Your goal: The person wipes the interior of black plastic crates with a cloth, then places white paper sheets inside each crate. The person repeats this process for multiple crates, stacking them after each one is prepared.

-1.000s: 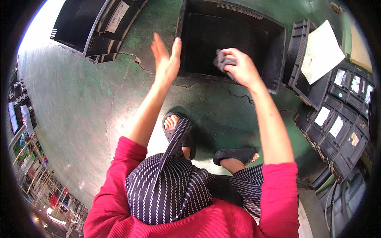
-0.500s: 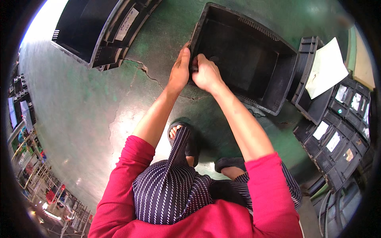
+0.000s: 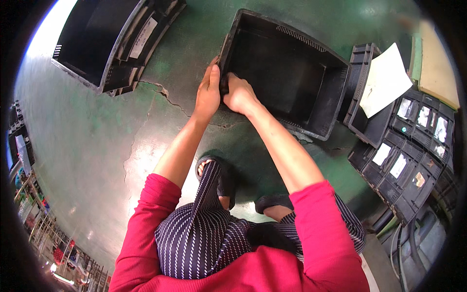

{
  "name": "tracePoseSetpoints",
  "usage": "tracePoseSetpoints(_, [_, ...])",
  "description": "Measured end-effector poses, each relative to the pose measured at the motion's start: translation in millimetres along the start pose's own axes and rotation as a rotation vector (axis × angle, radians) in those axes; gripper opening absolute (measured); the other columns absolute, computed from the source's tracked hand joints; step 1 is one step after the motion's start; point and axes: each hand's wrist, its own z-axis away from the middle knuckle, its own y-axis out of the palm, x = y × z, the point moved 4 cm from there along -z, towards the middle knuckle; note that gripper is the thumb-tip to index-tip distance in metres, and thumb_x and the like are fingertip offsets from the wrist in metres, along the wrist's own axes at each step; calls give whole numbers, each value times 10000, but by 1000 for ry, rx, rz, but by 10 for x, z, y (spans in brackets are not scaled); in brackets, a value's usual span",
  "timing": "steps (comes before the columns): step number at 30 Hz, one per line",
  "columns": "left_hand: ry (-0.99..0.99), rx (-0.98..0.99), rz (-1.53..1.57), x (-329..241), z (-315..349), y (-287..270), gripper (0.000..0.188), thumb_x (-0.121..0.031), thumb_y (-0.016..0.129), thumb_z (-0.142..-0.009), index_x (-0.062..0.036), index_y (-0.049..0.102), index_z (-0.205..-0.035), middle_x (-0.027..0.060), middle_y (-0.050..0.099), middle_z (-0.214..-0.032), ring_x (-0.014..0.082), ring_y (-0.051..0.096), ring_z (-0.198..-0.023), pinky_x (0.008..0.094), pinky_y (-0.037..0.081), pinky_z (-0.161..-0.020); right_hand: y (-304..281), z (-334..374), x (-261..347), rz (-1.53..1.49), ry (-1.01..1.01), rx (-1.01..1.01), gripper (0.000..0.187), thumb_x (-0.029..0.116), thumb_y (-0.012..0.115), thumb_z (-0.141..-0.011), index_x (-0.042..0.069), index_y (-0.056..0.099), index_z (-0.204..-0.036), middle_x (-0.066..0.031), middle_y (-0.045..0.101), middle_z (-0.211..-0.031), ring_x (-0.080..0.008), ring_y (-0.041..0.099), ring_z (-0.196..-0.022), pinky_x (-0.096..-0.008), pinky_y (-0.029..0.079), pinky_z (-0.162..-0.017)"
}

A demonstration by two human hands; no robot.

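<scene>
A black plastic crate (image 3: pixel 277 73) stands in front of me with its open top facing up and nothing seen inside. Against the outside of its left wall lies my left hand (image 3: pixel 208 95), open, its fingers stretched along the wall and the thumb pointing up. Just across that wall, at the crate's near left corner, is my right hand (image 3: pixel 240 95). Its fingers are curled closed at the wall's inner side; whatever they hold is dark and hidden.
More black crates (image 3: pixel 92 44) stand at the far left, one with a white label (image 3: pixel 143 37). To the right, a white sheet (image 3: pixel 386 80) lies over another crate (image 3: pixel 360 114), beside stacked labelled crates (image 3: pixel 408 165). A crack (image 3: pixel 168 95) runs across the green floor.
The whole scene has shifted slightly left in the picture. Both hands stay at the crate's left wall, with little change in their grip.
</scene>
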Motion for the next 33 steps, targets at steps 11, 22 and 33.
tracePoseSetpoints(11, [104,119,-316,-254,-244,78,647,-328,562,-910,-111,279,-1450,249,535,-1275,401,513,-1189,415,399,-999,-546,1,-733,280,-511,-322,532,26,467,-828,166,442,-1341,-149,470,-1346,-331,435,-1273,-431,359,-1054])
tracePoseSetpoints(22, [24,24,-325,-342,-140,40,608,-118,602,-869,-161,365,-1427,214,593,-1216,317,599,-1108,368,454,-926,-989,212,-2118,459,-19,-530,629,55,510,-822,122,330,-1422,-169,297,-1472,-369,297,-1359,-483,274,-1106])
tracePoseSetpoints(33, [218,-49,-566,-213,-147,38,670,-218,598,-842,-242,308,-1445,258,629,-1053,431,620,-919,489,485,-859,-190,-79,-849,325,-206,57,598,-24,397,-834,221,453,-1377,-53,311,-1507,-244,248,-1406,-347,243,-1142])
